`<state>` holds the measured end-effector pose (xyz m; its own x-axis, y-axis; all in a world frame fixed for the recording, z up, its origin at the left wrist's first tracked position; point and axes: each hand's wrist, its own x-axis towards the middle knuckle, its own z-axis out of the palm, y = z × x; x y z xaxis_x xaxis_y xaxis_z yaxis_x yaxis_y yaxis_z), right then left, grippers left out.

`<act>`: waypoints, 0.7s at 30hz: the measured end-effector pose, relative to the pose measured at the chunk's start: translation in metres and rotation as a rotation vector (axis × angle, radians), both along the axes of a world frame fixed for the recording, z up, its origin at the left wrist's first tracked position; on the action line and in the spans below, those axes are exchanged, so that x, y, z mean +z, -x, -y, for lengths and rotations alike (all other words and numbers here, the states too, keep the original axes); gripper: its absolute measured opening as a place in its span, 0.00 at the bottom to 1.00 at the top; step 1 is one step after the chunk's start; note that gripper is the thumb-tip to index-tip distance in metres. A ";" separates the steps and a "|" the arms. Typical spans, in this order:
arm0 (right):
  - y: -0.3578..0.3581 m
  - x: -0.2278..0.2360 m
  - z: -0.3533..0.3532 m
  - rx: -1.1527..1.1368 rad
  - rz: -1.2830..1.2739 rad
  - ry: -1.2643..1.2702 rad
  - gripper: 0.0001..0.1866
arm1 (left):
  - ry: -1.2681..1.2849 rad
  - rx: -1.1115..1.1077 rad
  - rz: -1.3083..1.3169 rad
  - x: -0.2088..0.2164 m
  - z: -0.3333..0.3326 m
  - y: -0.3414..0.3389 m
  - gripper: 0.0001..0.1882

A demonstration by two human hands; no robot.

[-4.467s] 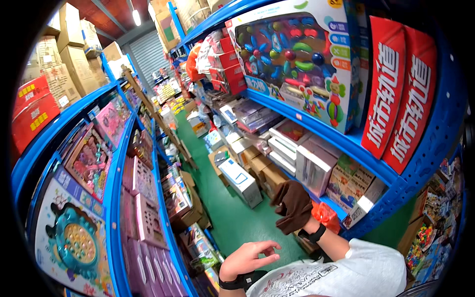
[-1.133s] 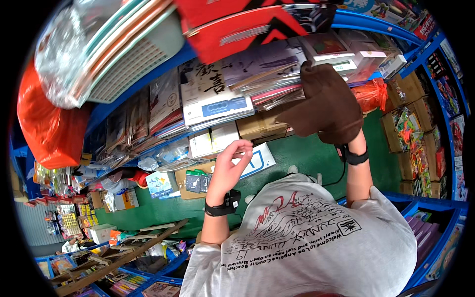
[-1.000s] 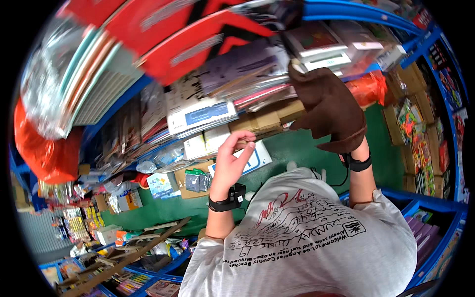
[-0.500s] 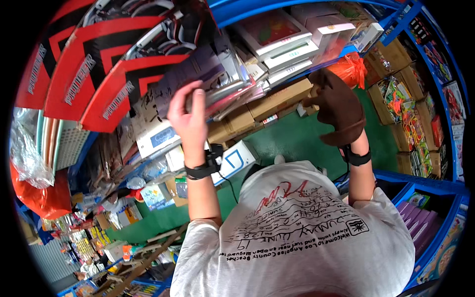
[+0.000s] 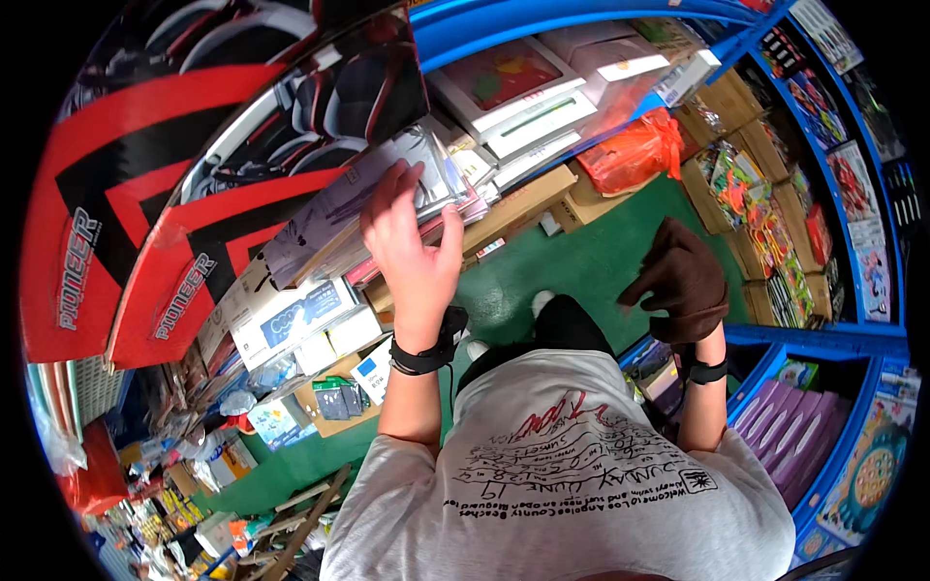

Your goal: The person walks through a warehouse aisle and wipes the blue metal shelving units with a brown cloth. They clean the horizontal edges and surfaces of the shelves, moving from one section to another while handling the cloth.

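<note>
My left hand is bare and holds nothing, its fingers apart. The fingertips lie over or against a row of flat, thin packages on the shelf; whether they press on them I cannot tell. A brown cloth covers most of my right hand, which is over the floor, away from the shelf. Under the cloth the fingers look curled, though the fabric hides them. Below my left hand stand white boxes with blue print. Dark straps circle both wrists, with a small device on the left one.
Large red and black boxes rise at the upper left. Stacked white boxes and a red plastic bag line the far side. Blue shelving with purple packages is at right, near open cartons. The floor is green.
The view has shifted. My right hand is lower in the picture, and the brown cloth, spread and loose before, looks more bunched. My left hand's fingers are more extended over the flat packages.
</note>
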<state>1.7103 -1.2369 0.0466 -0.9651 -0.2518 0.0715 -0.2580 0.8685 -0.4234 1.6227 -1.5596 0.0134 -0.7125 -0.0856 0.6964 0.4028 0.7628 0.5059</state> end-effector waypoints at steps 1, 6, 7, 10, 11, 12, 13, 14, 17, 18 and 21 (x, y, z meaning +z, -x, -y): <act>0.005 -0.007 -0.009 0.014 -0.004 0.009 0.14 | 0.051 -0.031 -0.022 0.006 -0.003 0.001 0.23; 0.073 -0.018 -0.039 0.288 -0.397 0.509 0.08 | 0.184 0.079 -0.038 0.016 -0.036 -0.003 0.20; 0.081 -0.008 -0.023 -0.190 -0.011 0.919 0.07 | 0.128 0.078 -0.063 0.016 -0.050 -0.002 0.19; 0.137 0.000 -0.046 0.087 -0.317 0.337 0.07 | 0.075 -0.086 -0.139 0.027 -0.109 0.009 0.17; 0.155 0.001 -0.051 0.156 -0.347 0.245 0.07 | 0.081 -0.100 -0.100 0.028 -0.132 0.020 0.18; 0.171 0.003 -0.051 0.222 -0.368 0.163 0.07 | 0.067 -0.081 -0.063 0.026 -0.148 0.037 0.21; 0.186 0.008 -0.053 0.265 -0.376 0.082 0.07 | 0.095 -0.007 -0.030 0.019 -0.163 0.059 0.25; 0.199 0.014 -0.052 0.302 -0.372 0.008 0.08 | 0.197 0.133 -0.008 0.010 -0.172 0.076 0.26; 0.235 0.030 -0.035 0.410 -0.291 -0.204 0.10 | 0.254 0.326 0.159 -0.034 -0.184 0.120 0.14; 0.249 0.034 -0.028 0.448 -0.217 -0.265 0.11 | 0.275 0.352 0.173 -0.044 -0.190 0.125 0.13; 0.300 0.009 0.001 0.576 0.013 -0.405 0.21 | 0.322 0.355 0.140 -0.045 -0.202 0.123 0.13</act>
<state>1.4102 -1.2376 0.0560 -0.6700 -0.7278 -0.1465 -0.7216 0.6848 -0.1016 1.4993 -1.3576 -0.0312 -0.7672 -0.1360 0.6268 0.0352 0.9669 0.2528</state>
